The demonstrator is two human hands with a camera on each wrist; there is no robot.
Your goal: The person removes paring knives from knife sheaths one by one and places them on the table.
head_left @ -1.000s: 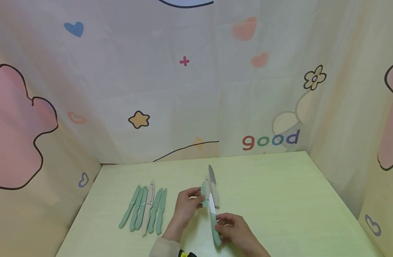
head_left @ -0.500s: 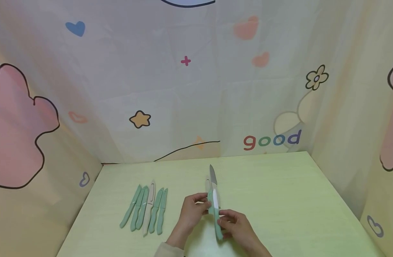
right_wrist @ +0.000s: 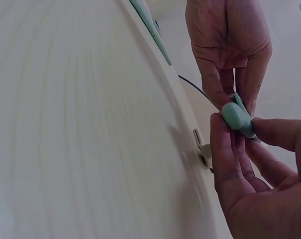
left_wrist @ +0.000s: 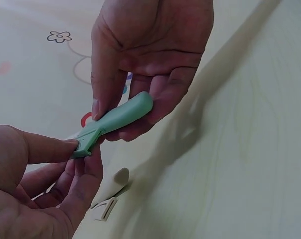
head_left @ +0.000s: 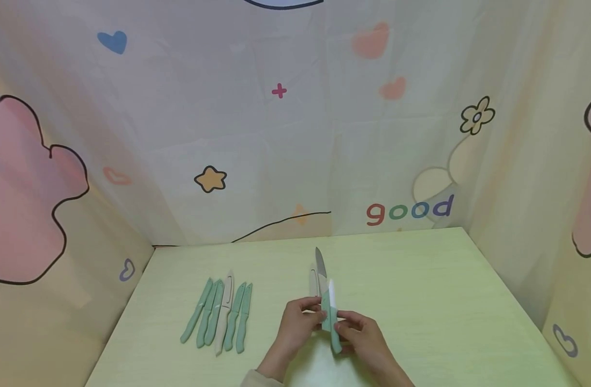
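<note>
While the left grip (head_left: 297,322) pinches a green cover (head_left: 325,314), the right grip (head_left: 365,336) holds a green knife (head_left: 335,335) (blade's hard to make out from either wrist, tbh).

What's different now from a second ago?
The left hand brought the green sheath right and back; the right hand moved the green knife right and slightly forward, narrowing the gap. Both grips held. The row of knives, white knife and white sheath stayed put.
</note>
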